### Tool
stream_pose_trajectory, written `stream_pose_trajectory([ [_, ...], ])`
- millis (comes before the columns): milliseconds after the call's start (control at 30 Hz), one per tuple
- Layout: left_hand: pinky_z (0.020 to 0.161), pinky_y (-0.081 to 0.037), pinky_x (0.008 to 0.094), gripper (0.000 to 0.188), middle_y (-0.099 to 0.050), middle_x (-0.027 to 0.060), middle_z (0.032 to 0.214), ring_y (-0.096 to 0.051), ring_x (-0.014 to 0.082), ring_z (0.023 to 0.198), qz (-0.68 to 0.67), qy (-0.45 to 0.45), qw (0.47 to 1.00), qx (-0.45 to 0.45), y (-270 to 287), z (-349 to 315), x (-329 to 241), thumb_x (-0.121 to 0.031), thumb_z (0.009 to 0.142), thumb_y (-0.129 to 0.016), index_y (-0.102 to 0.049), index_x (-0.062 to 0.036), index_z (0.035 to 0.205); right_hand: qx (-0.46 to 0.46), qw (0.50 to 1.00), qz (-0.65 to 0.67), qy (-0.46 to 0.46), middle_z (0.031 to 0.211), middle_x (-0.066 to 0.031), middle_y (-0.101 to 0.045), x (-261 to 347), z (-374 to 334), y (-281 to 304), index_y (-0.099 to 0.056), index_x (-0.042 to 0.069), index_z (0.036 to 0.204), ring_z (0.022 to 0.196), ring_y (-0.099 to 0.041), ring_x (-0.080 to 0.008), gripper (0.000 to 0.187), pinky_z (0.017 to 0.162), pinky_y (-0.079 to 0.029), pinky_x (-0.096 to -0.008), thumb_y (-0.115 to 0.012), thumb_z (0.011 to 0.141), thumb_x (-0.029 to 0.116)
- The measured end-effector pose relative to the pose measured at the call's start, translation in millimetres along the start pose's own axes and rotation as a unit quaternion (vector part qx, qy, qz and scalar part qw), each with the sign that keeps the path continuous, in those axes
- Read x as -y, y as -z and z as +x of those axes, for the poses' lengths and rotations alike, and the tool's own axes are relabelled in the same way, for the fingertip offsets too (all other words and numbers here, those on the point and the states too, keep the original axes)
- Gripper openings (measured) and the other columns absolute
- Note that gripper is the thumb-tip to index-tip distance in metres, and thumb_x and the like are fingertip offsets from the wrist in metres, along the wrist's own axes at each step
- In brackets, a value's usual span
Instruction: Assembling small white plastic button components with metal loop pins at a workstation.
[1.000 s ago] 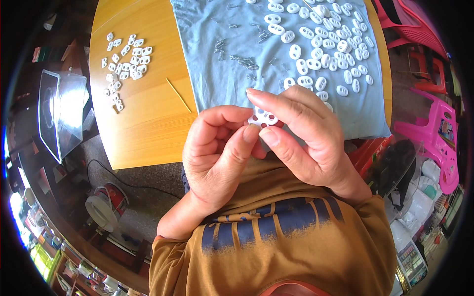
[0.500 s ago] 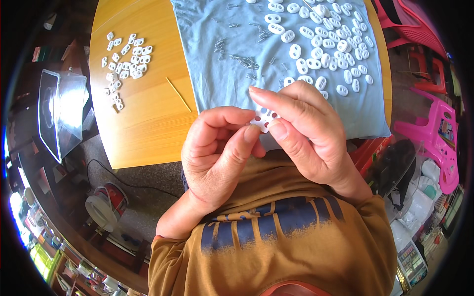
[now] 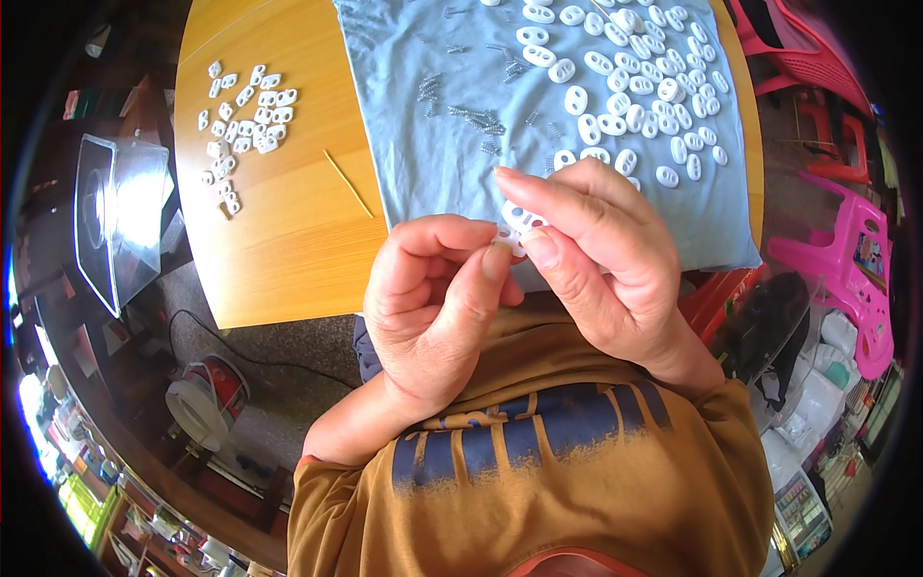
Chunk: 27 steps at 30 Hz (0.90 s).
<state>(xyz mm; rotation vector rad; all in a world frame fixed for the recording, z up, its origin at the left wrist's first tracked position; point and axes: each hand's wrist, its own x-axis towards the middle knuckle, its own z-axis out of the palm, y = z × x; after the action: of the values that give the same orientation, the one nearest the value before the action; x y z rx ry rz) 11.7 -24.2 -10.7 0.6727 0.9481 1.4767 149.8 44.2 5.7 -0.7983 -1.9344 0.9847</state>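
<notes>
Above my lap, just past the near edge of the table, my two hands meet at white plastic cord lock pieces. Between its thumb and index finger, my left hand [image 3: 433,298] pinches a small white cord lock part [image 3: 504,235], mostly covered by the fingertips. A white oval cord lock shell [image 3: 519,217] with holes sits between the thumb and fingers of my right hand [image 3: 606,260]. The two pieces touch or nearly touch; whether a spring lies between them is hidden.
A light blue cloth [image 3: 413,163] carries small metal springs [image 3: 476,118] and many white oval shells [image 3: 611,124]. On the bare wood at left lie smaller white two-hole parts [image 3: 245,128] and a thin yellow stick [image 3: 347,183]. A pink stool [image 3: 836,240] stands at right.
My left hand has shifted slightly right and down. The white pieces have tilted between the fingertips, and the right fingers have moved slightly right.
</notes>
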Motion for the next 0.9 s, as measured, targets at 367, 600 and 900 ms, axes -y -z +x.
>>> stream_pose_trajectory([
  [367, 0.069, -0.049, 0.0217, 0.023, -0.060, 0.0085, 0.091, -0.059, 0.0102, 0.073, -0.039, -0.011, 0.999, -0.008, -1.0, -1.3, 6.9, 0.002, 0.086, -0.054, -0.047, 0.0008, 0.108, 0.000, 0.998, -0.044, 0.033, 0.082, -0.0082, -0.055, -4.3, -3.4, -2.2, -0.057, -0.004, 0.111, 0.068, -0.050, -0.0140, 0.029, 0.060, -0.042, -0.0231, -0.055, 0.083, -0.002],
  [600, 0.079, -0.048, 0.0236, 0.036, -0.060, 0.0079, 0.095, -0.058, 0.0107, 0.087, -0.037, -0.003, 0.999, -0.018, -5.1, -1.2, 4.4, 0.002, 0.087, -0.052, -0.043, 0.0028, 0.121, 0.017, 0.999, -0.024, 0.024, 0.086, -0.0094, -0.056, -3.8, -2.7, -2.1, -0.056, -0.003, 0.113, 0.070, -0.052, -0.0181, 0.035, 0.062, -0.043, -0.0275, -0.060, 0.079, 0.004],
  [900, 0.084, -0.045, 0.0239, 0.041, -0.059, 0.0118, 0.106, -0.057, 0.0130, 0.096, -0.051, -0.008, 0.998, 0.041, 1.4, 0.8, 6.5, 0.005, 0.088, -0.050, -0.040, 0.0042, 0.128, 0.077, 0.997, 0.001, 0.019, 0.090, -0.0093, -0.055, -9.1, -1.7, 5.4, -0.052, -0.006, 0.118, 0.074, -0.049, -0.0173, 0.041, 0.065, -0.041, -0.0257, -0.060, 0.081, 0.011],
])
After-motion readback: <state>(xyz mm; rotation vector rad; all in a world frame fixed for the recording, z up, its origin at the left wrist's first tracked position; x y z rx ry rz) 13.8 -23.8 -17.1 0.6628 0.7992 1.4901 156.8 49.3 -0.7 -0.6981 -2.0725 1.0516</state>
